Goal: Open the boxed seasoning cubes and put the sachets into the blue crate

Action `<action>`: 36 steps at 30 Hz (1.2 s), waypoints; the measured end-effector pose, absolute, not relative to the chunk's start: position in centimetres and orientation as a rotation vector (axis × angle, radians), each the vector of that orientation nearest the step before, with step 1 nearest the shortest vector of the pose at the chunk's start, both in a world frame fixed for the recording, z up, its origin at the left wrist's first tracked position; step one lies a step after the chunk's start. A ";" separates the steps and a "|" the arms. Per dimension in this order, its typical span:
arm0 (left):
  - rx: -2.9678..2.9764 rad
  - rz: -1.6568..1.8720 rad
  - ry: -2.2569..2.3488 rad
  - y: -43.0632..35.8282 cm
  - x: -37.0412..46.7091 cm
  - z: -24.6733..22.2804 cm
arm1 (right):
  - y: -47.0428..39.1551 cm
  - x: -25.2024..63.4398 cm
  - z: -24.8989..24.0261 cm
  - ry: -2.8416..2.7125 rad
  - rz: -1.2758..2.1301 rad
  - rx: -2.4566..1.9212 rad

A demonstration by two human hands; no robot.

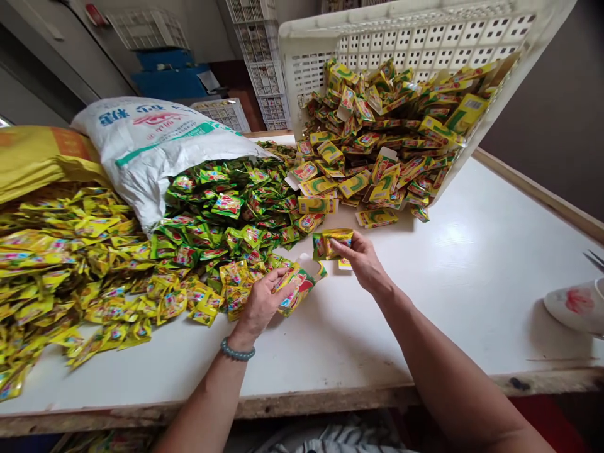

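Observation:
My left hand (264, 299) is closed around a small printed carton (298, 290) in yellow, green and red, whose open end faces up and to the right. Just beyond that opening, my right hand (361, 258) pinches small sachets (334, 242), yellow with a green one at the left; their exact number is hard to make out. Green sachets (226, 204) lie heaped past my left hand, spilling from a white woven sack (160, 135). Yellow sachets (117, 277) spread over the table to the left. Part of a carton (345, 264) shows below my right hand.
A white plastic crate (425, 38) lies tipped on its side at the back, with many cartons (372, 151) spilling out. A yellow sack (42, 157) is at far left. A floral cup (578, 305) stands at the right of the white table (448, 270). Stacked crates (262, 63) stand behind.

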State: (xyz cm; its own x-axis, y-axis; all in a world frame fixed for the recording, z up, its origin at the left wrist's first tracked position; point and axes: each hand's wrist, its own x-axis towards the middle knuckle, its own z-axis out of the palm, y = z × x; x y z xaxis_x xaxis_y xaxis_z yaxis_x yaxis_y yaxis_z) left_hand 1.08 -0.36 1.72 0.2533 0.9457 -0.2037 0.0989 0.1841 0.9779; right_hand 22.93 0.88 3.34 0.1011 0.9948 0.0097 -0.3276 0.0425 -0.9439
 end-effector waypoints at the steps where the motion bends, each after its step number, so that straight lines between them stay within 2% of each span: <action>1: 1.149 0.851 1.103 -0.3 1.0 1.8 | 0.7 22.7 3.4 -0.956 1.326 -0.994; 7: 0.973 0.876 1.031 -0.7 1.0 2.5 | 0.4 22.5 2.6 -1.166 1.541 -1.046; 12: 0.938 0.858 1.025 -0.7 0.9 2.4 | 0.7 23.1 1.9 -1.256 1.576 -1.070; 19: 1.086 0.736 1.041 -0.7 1.3 1.7 | 0.3 21.3 1.1 -1.439 1.270 -1.302; 26: 0.894 0.857 1.069 -0.4 1.8 1.9 | 0.2 20.1 1.4 -1.524 0.860 -1.485; 33: 0.798 0.908 1.055 -0.4 1.9 2.9 | -0.3 19.7 1.4 -1.600 0.875 -1.490; 36: 0.808 0.885 1.011 -0.6 2.0 2.7 | -0.6 19.1 1.7 -1.678 1.013 -1.452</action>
State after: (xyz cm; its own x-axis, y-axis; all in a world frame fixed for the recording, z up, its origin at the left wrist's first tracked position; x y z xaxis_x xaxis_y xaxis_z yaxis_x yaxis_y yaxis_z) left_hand 1.95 -0.57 2.74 0.2673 0.8959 -0.3548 -0.2331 0.4174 0.8783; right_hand 19.10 -0.63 1.66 -0.1384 0.9903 0.0082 0.4536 0.0707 -0.8884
